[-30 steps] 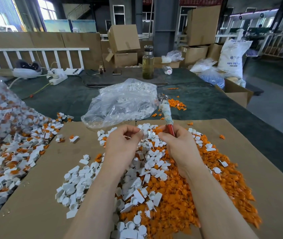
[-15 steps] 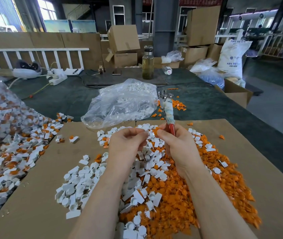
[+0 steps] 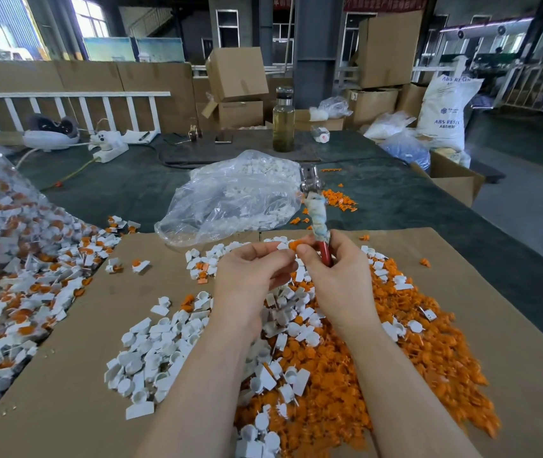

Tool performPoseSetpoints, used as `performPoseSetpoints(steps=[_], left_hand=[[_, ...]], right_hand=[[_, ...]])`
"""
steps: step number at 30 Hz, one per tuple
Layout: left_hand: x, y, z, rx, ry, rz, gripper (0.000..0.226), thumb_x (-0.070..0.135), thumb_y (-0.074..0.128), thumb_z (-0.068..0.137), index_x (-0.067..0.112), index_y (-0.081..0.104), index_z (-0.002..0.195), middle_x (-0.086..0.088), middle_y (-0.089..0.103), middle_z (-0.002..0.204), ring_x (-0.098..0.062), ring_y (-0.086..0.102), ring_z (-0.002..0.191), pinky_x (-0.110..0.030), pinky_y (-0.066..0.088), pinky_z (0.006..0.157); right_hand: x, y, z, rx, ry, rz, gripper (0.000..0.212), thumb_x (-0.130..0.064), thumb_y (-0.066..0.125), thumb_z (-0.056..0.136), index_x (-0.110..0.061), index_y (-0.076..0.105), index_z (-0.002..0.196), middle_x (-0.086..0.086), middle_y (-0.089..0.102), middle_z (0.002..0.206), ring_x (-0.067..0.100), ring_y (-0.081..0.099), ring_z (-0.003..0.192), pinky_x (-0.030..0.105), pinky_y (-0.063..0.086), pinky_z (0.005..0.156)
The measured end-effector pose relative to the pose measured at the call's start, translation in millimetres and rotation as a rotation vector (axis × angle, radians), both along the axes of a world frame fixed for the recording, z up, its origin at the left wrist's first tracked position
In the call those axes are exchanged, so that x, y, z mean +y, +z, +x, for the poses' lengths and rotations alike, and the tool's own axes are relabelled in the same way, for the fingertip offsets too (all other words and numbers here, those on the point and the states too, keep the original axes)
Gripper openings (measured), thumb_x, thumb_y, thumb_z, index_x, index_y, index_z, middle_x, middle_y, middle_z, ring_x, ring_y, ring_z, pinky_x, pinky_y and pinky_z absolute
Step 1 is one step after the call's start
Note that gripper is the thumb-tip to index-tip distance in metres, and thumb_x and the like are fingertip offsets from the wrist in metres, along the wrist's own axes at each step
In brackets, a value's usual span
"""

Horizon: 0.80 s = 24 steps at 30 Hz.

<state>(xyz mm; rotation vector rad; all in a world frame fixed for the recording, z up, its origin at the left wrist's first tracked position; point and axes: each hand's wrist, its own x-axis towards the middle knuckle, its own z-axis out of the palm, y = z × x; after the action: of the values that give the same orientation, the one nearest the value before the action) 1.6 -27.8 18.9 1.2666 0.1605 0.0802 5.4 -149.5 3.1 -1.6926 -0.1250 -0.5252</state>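
My right hand point(image 3: 336, 276) grips a red-handled tool point(image 3: 316, 213) with a cloth-wrapped shaft and a metal head that points away from me. Its thumb and forefinger also pinch a small orange plastic piece point(image 3: 294, 245). My left hand point(image 3: 250, 276) meets it there, its fingertips curled round a small white part that is mostly hidden. Both hands hover above a heap of white plastic caps point(image 3: 164, 352) and orange plastic pieces point(image 3: 379, 375) on a sheet of brown cardboard point(image 3: 75, 375).
A clear bag of white parts point(image 3: 237, 196) lies beyond the cardboard. A big bag and a spill of mixed white-orange parts point(image 3: 5, 259) fill the left. A glass bottle point(image 3: 283, 123), a power strip point(image 3: 109, 148) and cardboard boxes point(image 3: 237, 81) stand at the back.
My two hands have come together and risen a little. An orange piece now shows between the fingertips. The tool has tipped slightly more upright.
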Motion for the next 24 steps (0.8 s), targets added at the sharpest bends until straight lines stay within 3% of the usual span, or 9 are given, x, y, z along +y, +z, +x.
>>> performPoseSetpoints(steps=[7,15,24], left_hand=[[-4,3,-3,-0.022,0.027,-0.046,0.019,0.001,0.079,0.077,0.000,0.073,0.095,-0.015,0.076,0.083,-0.021,0.075,0.074,-0.021,0.057,0.064],[-11,4,-7,-0.140,0.108,0.092,0.012,0.005,0.082,0.075,0.016,0.079,0.077,-0.005,0.076,0.077,-0.017,0.074,0.074,-0.018,0.055,0.063],[-7,2,-7,-0.153,0.134,0.177,0.011,0.007,0.083,0.075,0.015,0.078,0.078,-0.002,0.076,0.075,-0.013,0.072,0.070,-0.018,0.057,0.064]], right_hand=[[2,-2,2,-0.065,-0.076,-0.100,0.010,-0.024,0.069,0.091,-0.016,0.066,0.097,-0.030,0.059,0.069,-0.006,0.057,0.067,0.007,0.041,0.057],[5,-5,2,-0.072,-0.126,-0.102,0.007,-0.024,0.069,0.091,-0.017,0.065,0.091,-0.026,0.056,0.064,-0.004,0.052,0.060,0.009,0.040,0.053],[7,-6,3,-0.036,-0.126,-0.101,0.008,-0.023,0.069,0.091,-0.020,0.063,0.086,-0.029,0.056,0.064,-0.005,0.052,0.061,0.008,0.039,0.054]])
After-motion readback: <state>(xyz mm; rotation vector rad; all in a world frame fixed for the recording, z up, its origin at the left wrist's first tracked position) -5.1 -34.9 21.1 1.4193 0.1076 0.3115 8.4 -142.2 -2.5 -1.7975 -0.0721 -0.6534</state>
